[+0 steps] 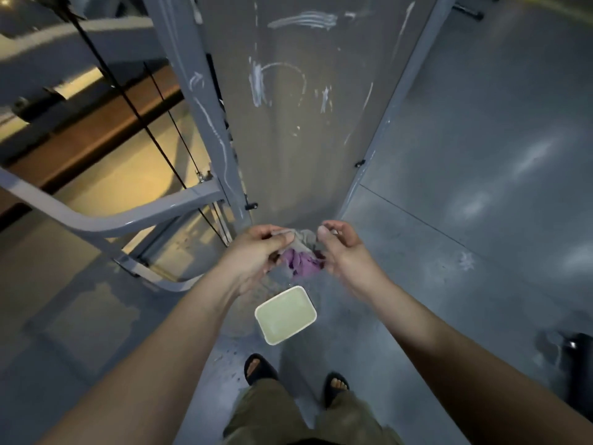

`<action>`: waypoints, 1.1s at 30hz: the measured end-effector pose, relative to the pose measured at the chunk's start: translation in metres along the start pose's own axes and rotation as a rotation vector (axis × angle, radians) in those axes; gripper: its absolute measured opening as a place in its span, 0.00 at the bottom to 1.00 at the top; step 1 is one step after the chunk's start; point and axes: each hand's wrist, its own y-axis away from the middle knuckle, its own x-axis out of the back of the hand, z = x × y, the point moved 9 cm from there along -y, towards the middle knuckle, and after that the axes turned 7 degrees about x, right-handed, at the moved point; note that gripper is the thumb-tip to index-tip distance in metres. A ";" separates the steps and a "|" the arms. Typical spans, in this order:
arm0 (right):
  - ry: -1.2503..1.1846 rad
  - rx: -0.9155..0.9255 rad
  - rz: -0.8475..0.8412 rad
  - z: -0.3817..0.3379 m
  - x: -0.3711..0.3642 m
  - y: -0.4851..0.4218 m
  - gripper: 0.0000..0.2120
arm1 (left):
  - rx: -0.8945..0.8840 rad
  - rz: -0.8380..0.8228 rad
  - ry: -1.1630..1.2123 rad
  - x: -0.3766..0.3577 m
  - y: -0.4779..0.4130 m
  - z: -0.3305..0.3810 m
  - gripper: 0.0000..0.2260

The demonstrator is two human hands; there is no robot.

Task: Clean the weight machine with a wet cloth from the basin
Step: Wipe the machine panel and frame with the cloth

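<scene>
Cloth (303,253), soft, limp and probably wet yet light, is held bunched before the weight machine (305,123), above the basin (260,321) on the floor (449,268), pinched at its upper edge by left hand (256,252) and right hand (348,252), each grip closed on it. It is best gathered into one handful. Room is left open rightward; the curved bar (96,224) crowds the left.

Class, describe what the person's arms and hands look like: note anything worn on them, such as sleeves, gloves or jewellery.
The left arm and right arm are bare as far as the frame shows: no sleeves in view. The left hand and right hand wear no gloves, and no watch, ring or bracelet is visible. Elsewhere, olive trousers and black open-toed sandals are worn.
</scene>
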 end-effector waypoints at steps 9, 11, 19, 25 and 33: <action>0.320 0.250 -0.142 -0.042 -0.056 0.011 0.15 | -0.153 0.053 -0.128 0.030 0.022 0.037 0.34; 0.295 0.267 -0.175 -0.050 -0.063 0.006 0.06 | -0.141 0.133 -0.238 0.036 0.028 0.047 0.32; -0.112 0.117 -0.251 -0.075 -0.047 -0.023 0.06 | -0.165 0.014 -0.591 0.021 0.034 0.073 0.26; 0.285 0.205 -0.204 -0.086 -0.001 -0.059 0.09 | -0.052 -0.104 -0.037 -0.004 0.026 0.084 0.18; 0.150 0.014 -0.239 -0.049 0.046 -0.085 0.13 | 0.107 0.004 0.252 -0.050 0.011 0.081 0.21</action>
